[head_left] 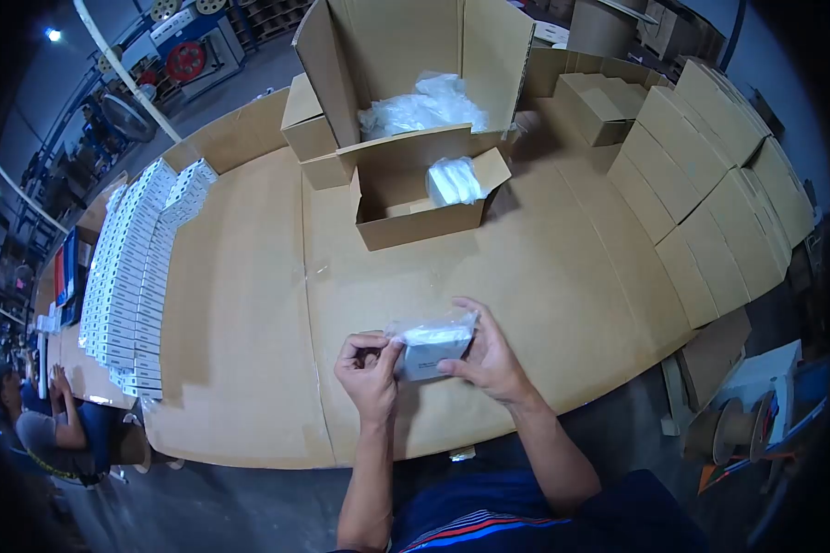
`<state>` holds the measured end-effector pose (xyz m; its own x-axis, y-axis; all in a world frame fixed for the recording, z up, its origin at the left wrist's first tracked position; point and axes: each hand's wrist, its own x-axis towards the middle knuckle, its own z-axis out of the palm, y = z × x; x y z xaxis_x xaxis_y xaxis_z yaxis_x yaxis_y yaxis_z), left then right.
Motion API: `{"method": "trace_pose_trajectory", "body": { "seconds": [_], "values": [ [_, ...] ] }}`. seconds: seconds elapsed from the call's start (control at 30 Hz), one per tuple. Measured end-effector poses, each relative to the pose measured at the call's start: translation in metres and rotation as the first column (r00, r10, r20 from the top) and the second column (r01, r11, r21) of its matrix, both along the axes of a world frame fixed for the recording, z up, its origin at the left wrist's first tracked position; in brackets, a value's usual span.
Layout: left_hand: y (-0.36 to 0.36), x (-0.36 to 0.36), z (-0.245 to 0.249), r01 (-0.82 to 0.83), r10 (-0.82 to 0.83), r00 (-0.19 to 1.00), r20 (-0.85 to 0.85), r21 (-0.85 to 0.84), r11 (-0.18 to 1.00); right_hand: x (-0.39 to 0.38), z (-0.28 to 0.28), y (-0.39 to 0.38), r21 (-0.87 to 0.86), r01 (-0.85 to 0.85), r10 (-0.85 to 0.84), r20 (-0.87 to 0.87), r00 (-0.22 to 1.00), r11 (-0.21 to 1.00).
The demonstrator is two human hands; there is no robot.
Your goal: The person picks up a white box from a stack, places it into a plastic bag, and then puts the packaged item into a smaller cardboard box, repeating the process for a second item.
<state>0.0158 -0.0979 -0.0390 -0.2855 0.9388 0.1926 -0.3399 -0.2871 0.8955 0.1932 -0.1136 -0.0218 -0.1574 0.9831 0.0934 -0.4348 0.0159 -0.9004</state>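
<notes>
Above the near part of the cardboard-covered table, a small white box (431, 358) is partly inside a clear plastic bag (433, 329). My left hand (371, 371) pinches the bag at its left side, fingers curled in. On the other side my right hand (492, 361) grips the box, with the thumb across its front face and the fingers behind. Farther forward stands an open cardboard carton (419, 229) with a wrapped white packet (456, 182) at its right end. Behind that, a tall open carton (397, 46) holds a heap of clear plastic bags (426, 106).
Stacked small white boxes (124, 276) line the table's left edge. Brown cartons (710, 184) are piled along the right, with another carton (601, 103) at the back right. A seated person (60, 429) is at the far left. Cable spools (742, 431) stand off the table's right side.
</notes>
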Motion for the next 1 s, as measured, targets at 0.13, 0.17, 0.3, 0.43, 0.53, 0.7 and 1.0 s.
{"method": "trace_pose_trajectory", "body": {
  "seconds": [0.13, 0.17, 0.3, 0.43, 0.53, 0.7, 1.0],
  "values": [
    [0.005, -0.005, 0.009, 0.071, -0.071, 0.997, 0.026, -0.018, 0.997, -0.001, -0.008, -0.001, -0.090, 0.076, -0.074, 0.027, 0.997, 0.993],
    [0.006, -0.007, 0.015, 0.112, -0.111, 0.993, 0.044, -0.018, 0.994, 0.001, -0.005, -0.001, -0.047, 0.101, -0.099, 0.039, 0.994, 0.994],
    [0.004, -0.018, 0.013, 0.387, -0.384, 0.903, -0.193, -0.026, 0.922, 0.015, 0.004, -0.001, 0.051, 0.094, -0.102, 0.206, 0.973, 0.994],
    [-0.010, -0.006, 0.019, 0.426, -0.446, 0.882, -0.153, -0.144, 0.893, 0.017, 0.039, -0.002, 0.167, 0.036, -0.110, 0.458, 0.882, 0.985],
    [-0.021, 0.010, 0.023, 0.369, -0.370, 0.928, 0.040, -0.216, 0.904, 0.020, 0.033, -0.004, 0.265, 0.011, -0.135, 0.455, 0.880, 0.964],
    [-0.028, 0.013, 0.023, 0.230, -0.259, 0.964, -0.051, -0.320, 0.919, 0.022, 0.014, -0.011, 0.043, 0.139, -0.146, 0.269, 0.952, 0.989],
    [-0.023, 0.019, 0.031, 0.144, -0.190, 0.977, -0.099, -0.351, 0.925, 0.033, 0.039, -0.007, 0.344, -0.103, -0.114, 0.557, 0.823, 0.933]
  ]
}}
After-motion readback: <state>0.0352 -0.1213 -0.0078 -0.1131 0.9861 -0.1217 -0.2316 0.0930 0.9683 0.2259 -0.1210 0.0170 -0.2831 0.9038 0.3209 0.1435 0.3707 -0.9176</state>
